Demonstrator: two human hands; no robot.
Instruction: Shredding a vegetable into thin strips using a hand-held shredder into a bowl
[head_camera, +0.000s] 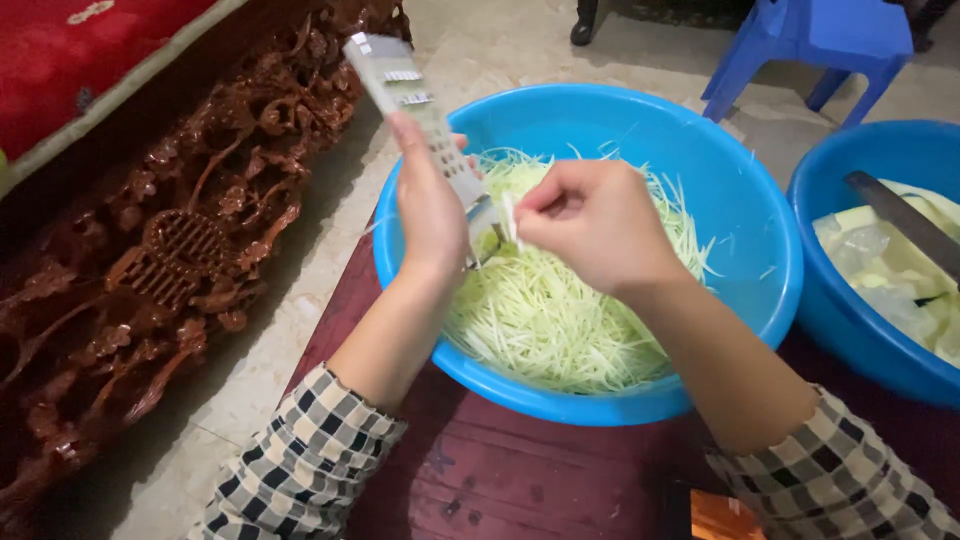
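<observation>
Head view: left hand (428, 205) grips the grater (415, 105); right hand (590, 222) fingers pinch a thin sliver (509, 218) against its blades, so a slip could nick fingertips over the blue basin (745, 215).

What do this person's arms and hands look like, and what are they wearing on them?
Both arms wear checked sleeves in black, white and beige, pushed up so the forearms are bare. The left hand and right hand are bare too: no gloves, rings, watch or bracelets show.
</observation>
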